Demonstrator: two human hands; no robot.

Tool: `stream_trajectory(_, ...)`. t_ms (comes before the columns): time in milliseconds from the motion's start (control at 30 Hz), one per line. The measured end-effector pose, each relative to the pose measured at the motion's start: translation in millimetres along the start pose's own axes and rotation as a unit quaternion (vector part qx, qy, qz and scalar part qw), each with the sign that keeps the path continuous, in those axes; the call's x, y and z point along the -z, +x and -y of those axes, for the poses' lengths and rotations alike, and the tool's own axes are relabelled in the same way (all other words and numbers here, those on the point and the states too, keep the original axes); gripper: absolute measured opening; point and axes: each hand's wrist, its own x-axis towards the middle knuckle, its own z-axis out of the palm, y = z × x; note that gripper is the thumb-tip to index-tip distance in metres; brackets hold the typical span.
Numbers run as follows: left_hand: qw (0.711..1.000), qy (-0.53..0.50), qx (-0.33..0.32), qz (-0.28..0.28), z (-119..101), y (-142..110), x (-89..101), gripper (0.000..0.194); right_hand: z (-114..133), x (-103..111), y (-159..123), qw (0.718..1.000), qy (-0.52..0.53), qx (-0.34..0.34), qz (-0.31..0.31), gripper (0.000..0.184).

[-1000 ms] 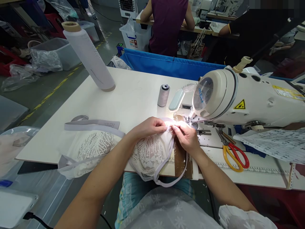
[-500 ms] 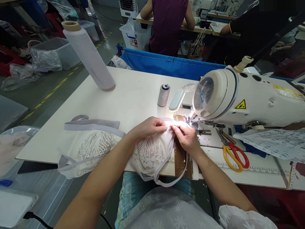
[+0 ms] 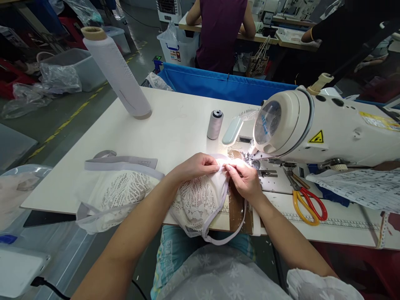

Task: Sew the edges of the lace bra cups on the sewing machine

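A white lace bra (image 3: 200, 200) with pale lilac edging and straps lies across the table's near edge. One cup is under my hands; the other spreads to the left, past my left forearm. My left hand (image 3: 201, 164) is closed, pinching the bra's upper edge between thumb and fingers. Close beside it, my right hand (image 3: 245, 177) pinches the same edge. Both sit just left of the needle area of a white sewing machine (image 3: 340, 125), under its bright lamp. The fabric right between my fingertips is partly hidden and washed out by the light.
A small thread spool (image 3: 215, 125) and a tall thread cone (image 3: 117, 75) stand on the white table (image 3: 175, 116). Scissors (image 3: 308, 204) with red and yellow handles lie right of my right hand, near printed papers (image 3: 362, 187). Beyond a blue cloth trough (image 3: 218, 83), two people sit working.
My hands and the bra hold nearly the same position. In the background, the arm of the person in black at the upper right has shifted a little to the right.
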Motion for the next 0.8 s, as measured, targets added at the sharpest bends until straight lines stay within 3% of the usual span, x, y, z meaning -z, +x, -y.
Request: stream_trajectory(800,1.0,0.01,-0.003,0.002,1.0,0.9,-0.7,0.028,-2.2,0.5,-2.3,1.0,-0.018,-0.013,0.018,0.021)
